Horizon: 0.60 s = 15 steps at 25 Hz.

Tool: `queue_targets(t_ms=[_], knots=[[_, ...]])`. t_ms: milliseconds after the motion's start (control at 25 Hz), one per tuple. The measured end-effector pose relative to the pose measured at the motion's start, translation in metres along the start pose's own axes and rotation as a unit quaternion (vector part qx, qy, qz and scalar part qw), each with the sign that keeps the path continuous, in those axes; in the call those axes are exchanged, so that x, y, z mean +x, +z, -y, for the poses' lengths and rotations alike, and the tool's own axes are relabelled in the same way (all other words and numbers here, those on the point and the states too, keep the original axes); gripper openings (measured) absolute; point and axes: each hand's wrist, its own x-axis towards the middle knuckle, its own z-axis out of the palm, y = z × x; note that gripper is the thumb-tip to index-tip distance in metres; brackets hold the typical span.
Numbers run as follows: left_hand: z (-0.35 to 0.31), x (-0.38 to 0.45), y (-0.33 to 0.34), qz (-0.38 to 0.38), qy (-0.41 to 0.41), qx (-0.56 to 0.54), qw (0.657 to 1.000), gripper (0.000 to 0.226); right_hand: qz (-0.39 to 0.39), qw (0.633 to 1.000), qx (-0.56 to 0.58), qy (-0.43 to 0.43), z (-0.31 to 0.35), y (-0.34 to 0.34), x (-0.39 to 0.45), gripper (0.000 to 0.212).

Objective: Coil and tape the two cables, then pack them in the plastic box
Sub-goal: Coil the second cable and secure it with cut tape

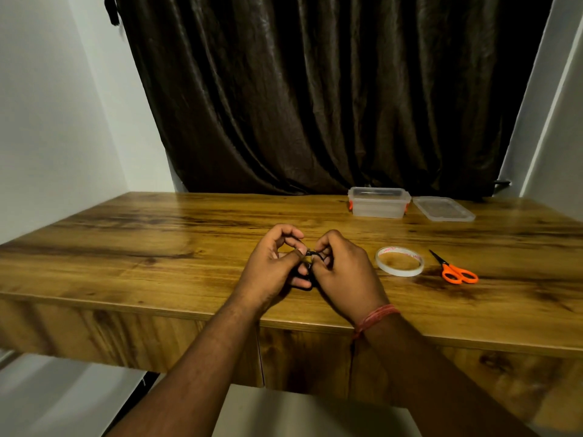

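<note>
My left hand [273, 266] & right hand [342, 272] both pinch a small black cable [310, 257] between them, just above the table [157, 247] near its front edge, w/ tape roll [399, 261], scissors [456, 269] beside, plastic box [378, 202] farther back.

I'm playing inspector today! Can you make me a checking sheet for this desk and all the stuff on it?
Surface: wooden table, glossy.
Job's things: open plastic box, far right; lid flat beside it; tape roll and orange scissors lying flat, untouched.
Clutter: nothing seen.
Grippers: left hand and right hand both pinch a black cable.
Cables: one, bunched between the hands; second not seen.
Surroundings: dark curtain, white walls.
</note>
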Motion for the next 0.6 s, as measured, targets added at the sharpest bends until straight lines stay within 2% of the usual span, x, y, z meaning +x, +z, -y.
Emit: queue_targets(t_ms=[160,360,480,600], knots=[[0.0017,0.0005,0.0005,-0.002,-0.008,0.005,1.000,0.018,-0.009,1.000,0.021,0.010,-0.0037,0.0014,0.0017,0.010],[0.0086,0.0004,0.0023,-0.038,0.040,0.147,0.988,0.015,-0.025,0.999,0.037,0.028,-0.0065,-0.0001,0.0042,0.006],[0.0081,-0.0010,0.0028,-0.036,0.032,0.186,0.981,0.010,-0.018,0.998,0.045,0.050,-0.0077,0.0005,0.0050,0.009],[0.0068,-0.0002,0.0053,-0.037,0.040,0.224,0.973,0.016,0.002,0.996,0.049,0.069,-0.0089,-0.0003,0.0062,0.006]])
